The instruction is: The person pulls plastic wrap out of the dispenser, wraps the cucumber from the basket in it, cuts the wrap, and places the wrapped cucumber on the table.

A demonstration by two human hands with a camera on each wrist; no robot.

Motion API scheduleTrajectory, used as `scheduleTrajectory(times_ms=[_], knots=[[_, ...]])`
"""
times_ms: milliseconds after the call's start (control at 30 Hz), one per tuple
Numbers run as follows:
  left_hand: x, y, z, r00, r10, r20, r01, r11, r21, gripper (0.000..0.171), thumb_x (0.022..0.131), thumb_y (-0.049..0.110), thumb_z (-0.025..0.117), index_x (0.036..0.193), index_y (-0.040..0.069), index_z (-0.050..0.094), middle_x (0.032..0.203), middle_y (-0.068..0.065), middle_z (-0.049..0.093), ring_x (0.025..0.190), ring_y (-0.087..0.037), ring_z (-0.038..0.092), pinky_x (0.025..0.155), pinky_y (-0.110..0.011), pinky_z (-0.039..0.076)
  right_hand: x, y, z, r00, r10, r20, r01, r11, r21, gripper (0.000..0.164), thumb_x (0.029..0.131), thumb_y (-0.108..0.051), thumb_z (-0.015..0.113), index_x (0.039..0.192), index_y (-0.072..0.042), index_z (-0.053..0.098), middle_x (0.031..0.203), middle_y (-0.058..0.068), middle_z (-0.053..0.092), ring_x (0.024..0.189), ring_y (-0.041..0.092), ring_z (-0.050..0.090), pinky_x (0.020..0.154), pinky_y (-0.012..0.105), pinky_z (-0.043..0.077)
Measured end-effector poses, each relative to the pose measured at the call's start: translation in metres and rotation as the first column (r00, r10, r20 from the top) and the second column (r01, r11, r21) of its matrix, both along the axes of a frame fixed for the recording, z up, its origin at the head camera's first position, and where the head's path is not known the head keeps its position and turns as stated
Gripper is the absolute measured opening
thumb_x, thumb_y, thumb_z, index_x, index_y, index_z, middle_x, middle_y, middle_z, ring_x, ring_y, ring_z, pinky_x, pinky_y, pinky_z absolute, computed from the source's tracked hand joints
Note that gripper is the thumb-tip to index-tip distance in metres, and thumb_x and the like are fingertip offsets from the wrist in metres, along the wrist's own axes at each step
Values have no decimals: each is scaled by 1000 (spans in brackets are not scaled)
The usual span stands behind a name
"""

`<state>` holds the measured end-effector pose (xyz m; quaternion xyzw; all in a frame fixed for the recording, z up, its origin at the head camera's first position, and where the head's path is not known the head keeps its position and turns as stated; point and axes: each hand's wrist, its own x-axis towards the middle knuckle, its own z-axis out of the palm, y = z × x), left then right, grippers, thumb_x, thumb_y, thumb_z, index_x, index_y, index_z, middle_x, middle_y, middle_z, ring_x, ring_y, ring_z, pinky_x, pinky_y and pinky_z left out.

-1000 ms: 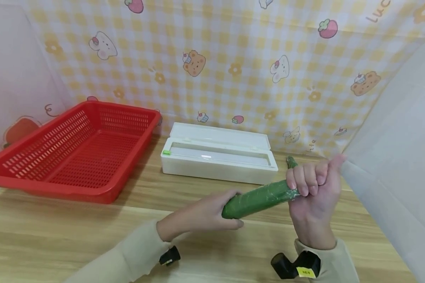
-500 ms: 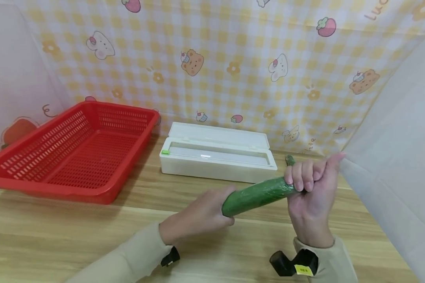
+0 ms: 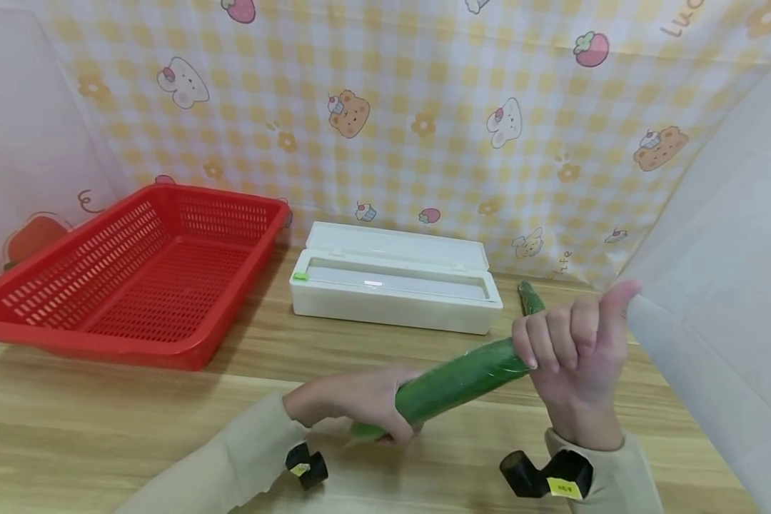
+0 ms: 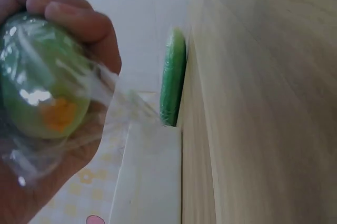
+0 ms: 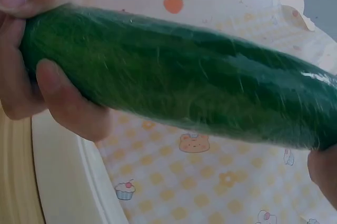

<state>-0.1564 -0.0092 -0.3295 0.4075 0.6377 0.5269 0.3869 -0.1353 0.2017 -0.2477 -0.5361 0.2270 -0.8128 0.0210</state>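
Note:
A green cucumber (image 3: 462,380) wrapped in clear film is held in the air at a slant, its right end higher. My left hand (image 3: 369,401) grips the lower left end, thumb and fingers around it. In the left wrist view, loose film (image 4: 100,90) hangs off that pale end, which has an orange spot. My right hand (image 3: 572,350) holds the upper right end with curled fingers, thumb sticking out. Behind the right hand lies a second cucumber (image 3: 530,298) on the table, partly hidden; it also shows in the left wrist view.
A white film dispenser box (image 3: 395,303) with its lid raised stands at the back centre. To the left is a red slotted basket (image 3: 193,353). The wooden table (image 3: 103,435) meets a patterned cloth (image 3: 385,157) at the back and a white sheet on the right.
My left hand has tilted lower around the cucumber's end, and a pale green tip now shows beneath it. My right hand has shifted slightly right and down, uncovering more of the second cucumber.

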Motion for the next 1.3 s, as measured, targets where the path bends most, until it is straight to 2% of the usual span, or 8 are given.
scheduleTrajectory(times_ms=[300,500,667,767,833,1033,1133,1300], knots=[[-1,-5,0,987,-99,124,98,995,14,41,69,-5,62,104,10,45,64,1,55,47,-9,49,45,-22,43,-5,-5,5,967,168,-194,-163,986,42,74,80,-65,-23,52,-13,21,43,-5,19,36,9,25,43,22,28],[2,-2,0,995,-27,100,28,999,-14,33,70,-4,60,96,11,45,64,1,56,46,-9,50,44,-22,44,1,-2,5,995,95,-43,-94,995,19,63,97,-45,-9,52,-12,21,42,-2,20,36,12,24,42,26,26],[3,2,1,991,120,-57,-123,991,-51,31,71,-3,59,97,12,50,74,-1,51,47,-10,50,43,-21,44,4,1,3,995,-11,97,13,1000,-22,61,101,-38,0,51,-10,21,41,0,20,35,13,23,40,27,23],[4,6,1,950,243,-197,-261,963,-73,39,71,0,61,106,15,54,82,-2,50,50,-10,51,43,-23,47,3,5,2,974,-94,207,106,993,-49,61,102,-38,6,51,-9,22,40,1,20,34,14,23,41,28,21],[5,7,2,894,322,-312,-362,929,-78,45,70,2,65,112,15,54,85,-2,53,57,-10,52,48,-24,47,2,7,0,936,-156,315,182,982,-56,60,103,-38,14,51,-9,23,39,2,21,35,15,23,43,28,21],[6,9,4,710,418,-567,-524,852,-27,50,70,4,70,117,13,54,83,3,57,69,-9,51,58,-22,43,-3,9,-7,759,-298,579,382,924,-26,58,98,-42,35,52,-8,30,41,3,25,38,17,30,47,28,32],[5,11,4,679,423,-600,-540,842,-18,50,70,4,70,116,12,54,81,4,56,68,-8,50,57,-20,43,-5,8,-8,721,-289,631,395,918,-31,58,96,-45,38,51,-8,29,42,2,24,39,16,30,46,28,33],[1,11,2,649,410,-641,-532,847,3,48,71,8,71,115,12,51,81,2,57,66,-8,51,56,-20,43,-5,10,-6,753,-260,605,366,929,-56,59,98,-46,30,51,-9,26,43,1,21,38,16,26,45,27,30]])
